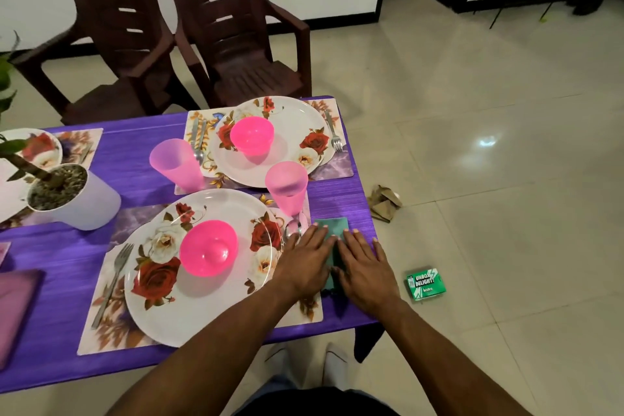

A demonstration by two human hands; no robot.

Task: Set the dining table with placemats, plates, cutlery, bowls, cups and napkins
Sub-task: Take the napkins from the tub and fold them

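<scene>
- Tiled floor (472, 111) all around, two dark plastic chairs (202, 44) pushed up at the far side, and a green box (426, 284) plus a crumpled bit of brown paper (383, 203) lying on the tiles just off the corner.
- Purple-covered bench (141, 145) carries two full settings on floral placemats (202, 331), with a third setting partly out of view at the left.
- Near plate (189, 307) and far plate (290, 125) each hold one pink bowl, near bowl (207, 248) and far bowl (251, 136); both bowls look empty.
- White pot (84, 199) at the left has a plant and gravelly soil in it.
- Two pink cups (287, 186), nothing in them as far as I can tell, they're see-through-ish.
- Left hand (304, 263) and right hand (364, 267) both lie flat, fingers straight, pressing the green napkin (332, 224) onto the bench right of the near plate, close to the edge.
- Napkin is soft, light, floppy stuff, so I'd guess it wants smoothing with flat palms and pinching at a folded corner to shift it.
- Fork (114, 280) sits left of the near plate; a spoon (293, 226) lies by the left hand, half hidden.
</scene>
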